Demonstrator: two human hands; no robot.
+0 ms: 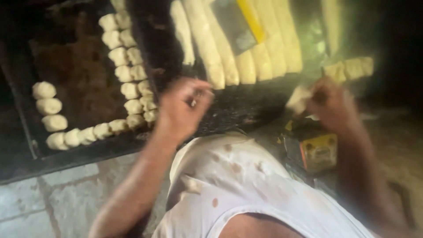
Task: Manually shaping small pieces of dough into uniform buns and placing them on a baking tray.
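My left hand [183, 108] hovers over the dark work surface [246, 105], just right of a black tray [88, 150]. Its fingers are curled, and blur hides whether anything is in them. My right hand [330, 103] is closed on a pale piece of dough [298, 99] near a short row of cut dough pieces [352, 68]. Several long dough rolls [220, 48] lie side by side beyond both hands. Small cut dough pieces [128, 70] line the tray's right side and lower left corner.
A flat scraper with a yellow handle [240, 22] rests on the rolls. A yellow box [319, 152] sits below my right hand. My stained white shirt [238, 185] fills the lower middle. A tiled floor [57, 198] shows at lower left.
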